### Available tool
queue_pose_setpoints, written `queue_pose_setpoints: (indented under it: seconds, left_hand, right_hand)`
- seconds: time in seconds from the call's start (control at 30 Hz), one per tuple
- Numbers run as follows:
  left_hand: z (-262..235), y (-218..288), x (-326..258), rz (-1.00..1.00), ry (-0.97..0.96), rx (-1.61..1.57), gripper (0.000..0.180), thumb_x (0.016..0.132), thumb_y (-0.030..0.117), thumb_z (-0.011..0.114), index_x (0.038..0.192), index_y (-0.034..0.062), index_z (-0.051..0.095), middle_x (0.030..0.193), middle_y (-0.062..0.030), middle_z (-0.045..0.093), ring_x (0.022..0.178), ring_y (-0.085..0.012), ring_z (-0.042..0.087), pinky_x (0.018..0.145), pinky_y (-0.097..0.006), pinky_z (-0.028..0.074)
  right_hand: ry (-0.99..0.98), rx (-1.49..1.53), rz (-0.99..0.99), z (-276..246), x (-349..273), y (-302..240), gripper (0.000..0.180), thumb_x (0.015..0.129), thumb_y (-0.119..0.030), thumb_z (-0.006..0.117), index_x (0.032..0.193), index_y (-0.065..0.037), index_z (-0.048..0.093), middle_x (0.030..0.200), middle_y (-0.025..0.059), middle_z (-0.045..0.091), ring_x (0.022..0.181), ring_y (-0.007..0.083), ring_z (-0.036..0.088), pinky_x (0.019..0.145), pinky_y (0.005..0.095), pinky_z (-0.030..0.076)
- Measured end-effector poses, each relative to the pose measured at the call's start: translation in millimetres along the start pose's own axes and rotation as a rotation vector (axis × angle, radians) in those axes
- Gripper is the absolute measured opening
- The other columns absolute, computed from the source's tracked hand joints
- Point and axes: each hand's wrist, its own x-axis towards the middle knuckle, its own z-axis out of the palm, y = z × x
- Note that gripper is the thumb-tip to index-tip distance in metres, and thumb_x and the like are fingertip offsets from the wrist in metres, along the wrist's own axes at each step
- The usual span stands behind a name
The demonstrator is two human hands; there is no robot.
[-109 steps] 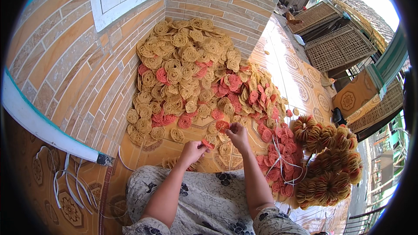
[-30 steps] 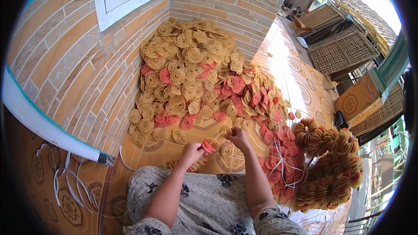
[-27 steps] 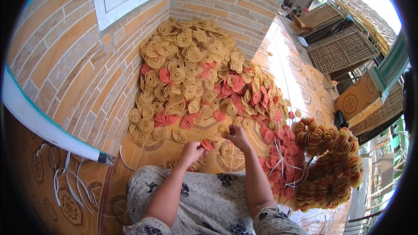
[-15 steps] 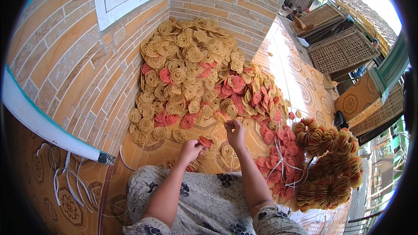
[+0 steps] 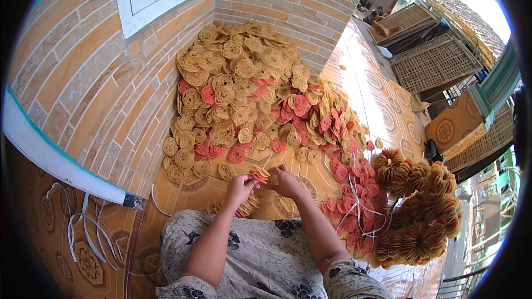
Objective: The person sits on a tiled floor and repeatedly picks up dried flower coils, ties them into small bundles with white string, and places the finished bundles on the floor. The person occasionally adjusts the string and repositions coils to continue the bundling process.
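Bright daylight fills the scene, strongest at the upper right, where the sky beyond the woven lattice panels (image 5: 438,63) burns out to white. The glossy patterned orange floor tiles (image 5: 377,94) carry a pale sheen there. The tan brick wall (image 5: 100,94) is evenly lit, with no hard shadows, and the heap of round yellow and pink coiled crackers (image 5: 244,83) shows only soft shading between the pieces. The fisheye lens bends the brick courses and the white pipe (image 5: 50,155) into curves, and a black ring closes the corners. The middle is sharp; detail softens and smears toward the rim, most at the lower right.
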Motion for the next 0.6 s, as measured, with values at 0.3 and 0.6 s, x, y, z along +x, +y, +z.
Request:
queue_pose_setpoints:
  seconds: [0.3, 0.6]
  left_hand:
    - [2, -6, -1, 0.025, -0.082, 0.162, 0.018, 0.090, 0.016, 0.058, 0.095, 0.0014, 0.068, 0.076, -0.0033, 0.070, 0.059, -0.0094, 0.061, 0.057, -0.025, 0.049]
    - [4, -8, 1, -0.001, -0.133, 0.138, 0.019, 0.091, 0.018, 0.059, 0.095, 0.0022, 0.069, 0.076, -0.0033, 0.070, 0.056, -0.0082, 0.058, 0.057, -0.024, 0.047]
  right_hand:
    - [0.079, 0.776, 0.480, -18, 9, 36, 0.023, 0.080, -0.010, 0.072, 0.095, 0.004, 0.061, 0.081, 0.0057, 0.066, 0.071, 0.0103, 0.059, 0.063, 0.0254, 0.047]
    - [0.025, 0.729, 0.529, -41, 6, 17, 0.016, 0.080, -0.008, 0.070, 0.090, 0.002, 0.062, 0.080, 0.0050, 0.066, 0.070, 0.0095, 0.058, 0.064, 0.0244, 0.046]
